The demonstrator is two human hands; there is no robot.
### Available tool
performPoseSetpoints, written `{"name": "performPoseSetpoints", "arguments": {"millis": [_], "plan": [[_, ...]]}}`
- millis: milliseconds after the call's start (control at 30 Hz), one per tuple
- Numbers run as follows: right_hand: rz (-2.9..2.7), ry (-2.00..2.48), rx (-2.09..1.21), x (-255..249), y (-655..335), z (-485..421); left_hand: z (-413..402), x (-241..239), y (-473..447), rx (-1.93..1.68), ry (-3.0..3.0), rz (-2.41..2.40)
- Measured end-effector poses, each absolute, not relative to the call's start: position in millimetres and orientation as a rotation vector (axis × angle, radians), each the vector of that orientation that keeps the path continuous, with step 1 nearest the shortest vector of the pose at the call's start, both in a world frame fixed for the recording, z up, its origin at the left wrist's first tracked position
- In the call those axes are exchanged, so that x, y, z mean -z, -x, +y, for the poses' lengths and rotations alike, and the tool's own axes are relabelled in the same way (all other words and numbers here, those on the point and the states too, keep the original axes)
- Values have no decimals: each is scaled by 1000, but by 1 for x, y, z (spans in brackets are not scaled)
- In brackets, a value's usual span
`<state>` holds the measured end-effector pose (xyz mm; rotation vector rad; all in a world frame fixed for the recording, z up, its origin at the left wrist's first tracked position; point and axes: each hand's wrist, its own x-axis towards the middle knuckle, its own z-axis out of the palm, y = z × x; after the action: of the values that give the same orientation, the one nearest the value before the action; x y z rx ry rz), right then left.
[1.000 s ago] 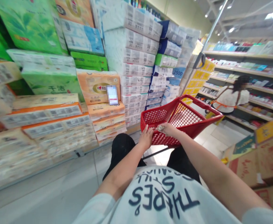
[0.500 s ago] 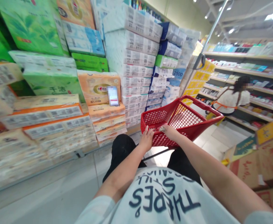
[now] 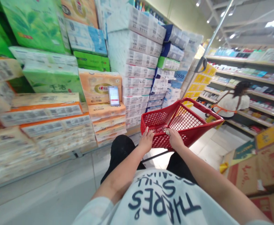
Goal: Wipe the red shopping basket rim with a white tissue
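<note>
A red plastic shopping basket [image 3: 190,129] with latticed walls stands tilted in front of my knees, its long handle end pointing right. My left hand [image 3: 146,139] holds the near left corner of its rim, fingers laid over the edge. Farther right on the same rim, my right hand [image 3: 175,138] is closed over the edge. By the right fingertips shows a small pale spot, too small to name. A dark rod runs below the basket, partly behind my hands. The basket's floor is mostly hidden by its near wall.
Stacked orange tissue packs [image 3: 100,87] and white paper packs [image 3: 141,56] line the left and front. A metal pole [image 3: 207,48] rises beyond the basket. At right are cardboard boxes [image 3: 247,165], a person [image 3: 230,101] and stocked shelves [image 3: 258,79].
My right hand has shifted slightly right along the basket's rim. My left hand stays at the corner. The person at right has moved a little left in view.
</note>
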<state>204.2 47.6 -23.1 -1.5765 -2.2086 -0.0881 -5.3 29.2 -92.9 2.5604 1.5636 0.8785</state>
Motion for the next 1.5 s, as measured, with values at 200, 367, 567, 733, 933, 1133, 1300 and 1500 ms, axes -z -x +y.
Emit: {"name": "performPoseSetpoints", "arguments": {"millis": [200, 367, 567, 733, 933, 1133, 1300, 1500], "plan": [[-2377, 1862, -124, -3, -200, 63, 27, 93, 7, -872, -2604, 1535], [-2345, 1826, -59, 3, -197, 54, 28, 92, 6, -886, -2589, 1565], [-2261, 1695, 24, 16, -204, 50, 28, 94, 7, -886, -2631, 1558], [-2211, 1887, -61, -4, -227, 73, 29, 94, 8, -838, -2647, 1606], [-2064, 1671, 273, 24, -233, 48, 25, 93, 7, -765, -2761, 1712], [-2143, 1864, -37, 10, -213, 57, 23, 94, -11, -829, -2857, 1759], [-2178, 1395, 74, 28, -202, 45, 26, 97, -12, -814, -2847, 1686], [-2324, 1665, -207, 4, -202, 57, 26, 96, -10, -883, -2789, 1673]]}}
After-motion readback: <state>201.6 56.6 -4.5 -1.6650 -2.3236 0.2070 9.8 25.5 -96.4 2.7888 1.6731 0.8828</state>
